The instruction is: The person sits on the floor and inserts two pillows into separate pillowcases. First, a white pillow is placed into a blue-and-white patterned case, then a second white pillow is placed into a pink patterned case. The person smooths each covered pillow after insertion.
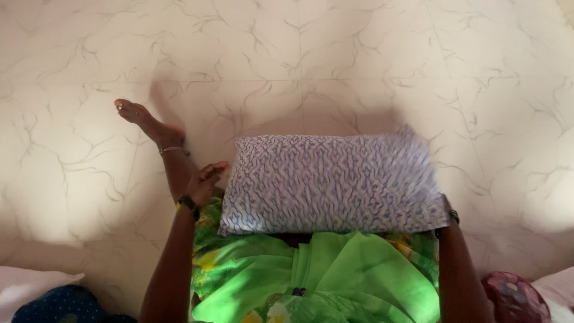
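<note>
A rectangular pillow [329, 182] in a white cover with a blue squiggle pattern lies across my lap, over bright green cloth [335, 275]. My left hand [205, 179] is at the pillow's left edge, fingers loose and slightly apart, touching or just beside it. My right hand is hidden behind the pillow's right end; only the wrist with a dark band [452, 216] shows. The pillow's right side looks blurred.
My bare left leg and foot [146, 122], with an anklet, stretch out over the pale marble-patterned floor tiles [359, 54]. A dark blue dotted cushion [57, 305] lies at bottom left, a maroon patterned round thing [517, 299] at bottom right.
</note>
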